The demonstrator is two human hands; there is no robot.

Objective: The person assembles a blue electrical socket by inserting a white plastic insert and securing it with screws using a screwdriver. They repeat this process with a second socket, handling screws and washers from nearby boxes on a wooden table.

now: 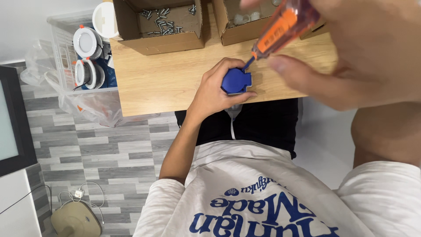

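The right hand [364, 52] looms blurred, cut off by the top and right edges. The left hand [217, 90] hides much of the blue plastic part [237, 82]; the screwdriver [276, 33] tip is hidden against it.

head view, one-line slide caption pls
Left hand grips a blue plug while right hand drives an orange screwdriver into it.

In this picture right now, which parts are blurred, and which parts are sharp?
Head view: the right hand and the orange screwdriver sit close to the lens and are soft and blurred; the left hand, the blue part it grips, and the screws in the cardboard box look sharp; light is even, without strong glare.
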